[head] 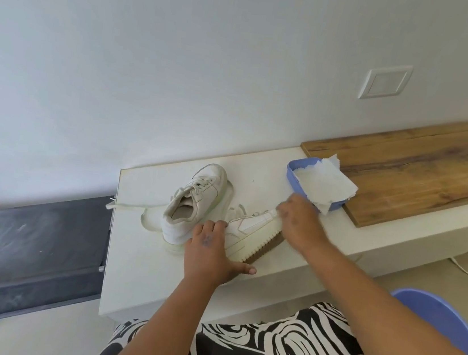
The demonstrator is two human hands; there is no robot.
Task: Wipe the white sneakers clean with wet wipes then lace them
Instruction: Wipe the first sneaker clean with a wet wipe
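Two white sneakers lie on a white counter [136,277]. The far sneaker [194,199] stands upright with its opening toward me and a loose lace [131,205] trailing off the counter's left edge. The near sneaker [252,233] lies tipped on its side, its ridged sole toward me. My left hand [211,251] grips its heel end, thumb stretched along the sole. My right hand [298,221] presses a white wipe [274,212] against its toe. A blue tub [295,173] of wipes, one sheet draped over it, sits just beyond my right hand.
A wooden board [424,166] lies on the counter at the right, behind the tub. A dark bench or slab [24,248] runs off to the left below the counter. A blue basin [443,321] sits on the floor at right. A wall plate [385,82] is above.
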